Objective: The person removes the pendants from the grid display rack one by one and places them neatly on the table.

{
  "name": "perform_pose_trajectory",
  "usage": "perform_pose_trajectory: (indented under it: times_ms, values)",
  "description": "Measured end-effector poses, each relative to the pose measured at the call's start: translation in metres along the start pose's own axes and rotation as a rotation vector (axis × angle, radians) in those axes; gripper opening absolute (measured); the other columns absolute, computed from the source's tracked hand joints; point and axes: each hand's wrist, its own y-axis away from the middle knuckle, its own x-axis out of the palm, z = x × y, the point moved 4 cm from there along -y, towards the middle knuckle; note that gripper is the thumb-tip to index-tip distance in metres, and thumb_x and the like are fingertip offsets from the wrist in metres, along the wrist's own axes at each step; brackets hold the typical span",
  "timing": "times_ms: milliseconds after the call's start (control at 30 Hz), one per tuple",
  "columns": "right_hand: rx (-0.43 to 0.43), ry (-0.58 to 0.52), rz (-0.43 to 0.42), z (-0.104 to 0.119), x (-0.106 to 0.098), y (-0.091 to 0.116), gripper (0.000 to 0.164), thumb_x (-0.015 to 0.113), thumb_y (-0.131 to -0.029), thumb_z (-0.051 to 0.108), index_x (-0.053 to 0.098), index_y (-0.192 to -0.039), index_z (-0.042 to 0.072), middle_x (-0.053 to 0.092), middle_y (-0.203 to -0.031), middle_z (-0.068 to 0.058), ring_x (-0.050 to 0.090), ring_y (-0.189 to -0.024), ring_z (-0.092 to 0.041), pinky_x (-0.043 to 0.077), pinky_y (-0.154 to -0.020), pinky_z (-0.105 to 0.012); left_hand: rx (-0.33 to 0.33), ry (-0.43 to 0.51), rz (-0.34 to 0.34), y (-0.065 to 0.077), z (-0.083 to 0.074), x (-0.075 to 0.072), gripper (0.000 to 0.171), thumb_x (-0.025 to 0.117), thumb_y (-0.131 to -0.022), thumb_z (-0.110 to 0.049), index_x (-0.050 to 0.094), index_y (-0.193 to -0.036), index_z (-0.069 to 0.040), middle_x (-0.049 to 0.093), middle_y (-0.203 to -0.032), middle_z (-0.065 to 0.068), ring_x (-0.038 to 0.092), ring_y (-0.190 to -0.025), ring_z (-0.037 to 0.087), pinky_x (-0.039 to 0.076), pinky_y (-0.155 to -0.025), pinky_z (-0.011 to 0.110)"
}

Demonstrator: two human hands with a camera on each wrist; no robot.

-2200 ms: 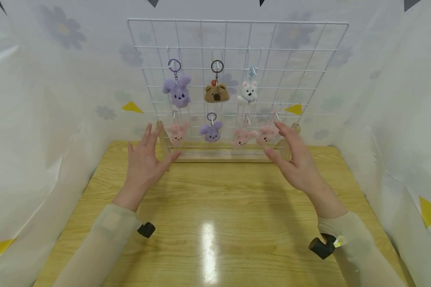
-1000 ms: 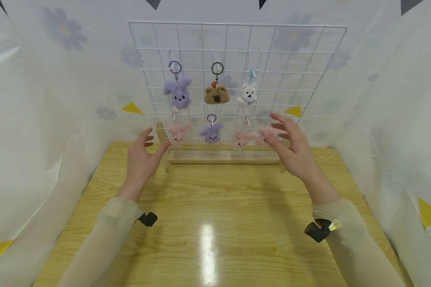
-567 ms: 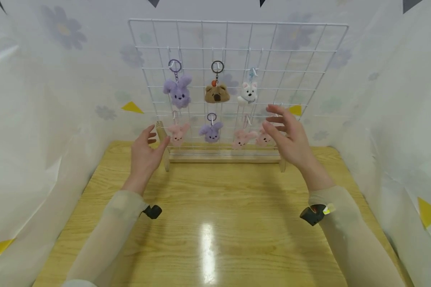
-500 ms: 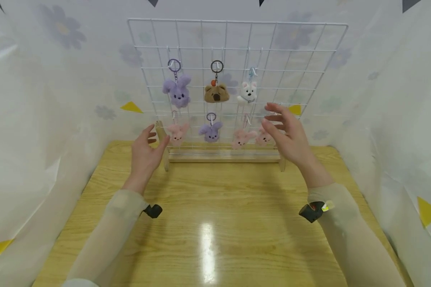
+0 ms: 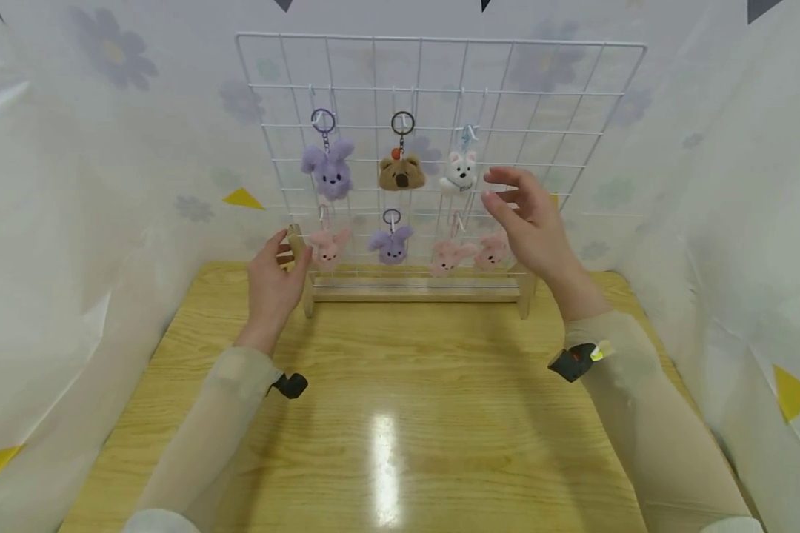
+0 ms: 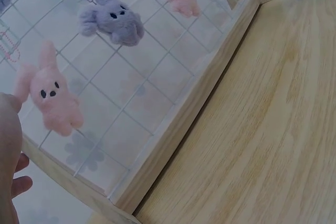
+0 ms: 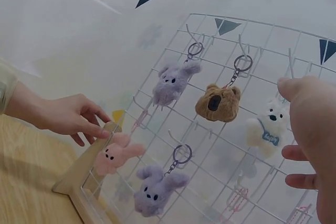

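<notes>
My left hand (image 5: 273,285) is at the left wooden post (image 5: 296,240) of a white wire grid rack (image 5: 553,92), its thumb and fingers bent around the upper end. Beside it hangs a pink bunny keychain (image 6: 55,95). My right hand (image 5: 533,226) is raised before the grid's right side, thumb and fingers apart and holding nothing. Nearest to it is a white plush dog keychain (image 7: 266,129) with a blue tag, hanging from a hook. A brown bear keychain (image 5: 402,173) and a large purple bunny keychain (image 5: 333,172) share that upper row.
Below them hang a smaller purple bunny keychain (image 5: 391,246) and two more pink ones, a left pink bunny keychain (image 5: 448,257) and a right pink bunny keychain (image 5: 492,253). The rack's wooden base (image 5: 413,295) stands on a wood-grain table (image 5: 440,414). Pale flowered sheets (image 5: 727,222) enclose the sides and back.
My right hand has risen from the lower right pink bunny to the white dog's height. My left hand has moved slightly right and its fingers have drawn in at the wooden post.
</notes>
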Motion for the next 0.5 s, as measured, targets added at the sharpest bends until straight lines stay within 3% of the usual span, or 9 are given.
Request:
perform_pose_trajectory:
  times_ms: [133,500]
  values:
    - [-0.023,-0.057,-0.014,0.005,0.0,-0.01,0.036,0.06,-0.109,0.011,0.056,-0.141,-0.005,0.059,-0.139,-0.021,0.061,-0.109,-0.023,0.053,-0.091,-0.025,0.001,0.011,-0.029,-0.002,0.002,0.003,0.062,0.069,-0.104,-0.04,0.054,-0.153,-0.005,0.069,-0.131,0.018,0.071,-0.112,0.034,0.061,-0.091,0.048]
    - [-0.036,-0.108,-0.025,0.015,0.002,-0.028,0.03,0.061,-0.109,0.014,0.061,-0.135,0.0,0.063,-0.134,-0.015,0.065,-0.11,-0.025,0.057,-0.091,-0.033,0.006,0.048,-0.092,-0.007,0.005,0.007,0.053,0.069,-0.105,-0.033,0.061,-0.145,0.0,0.07,-0.126,0.021,0.072,-0.108,0.034,0.063,-0.089,0.043]
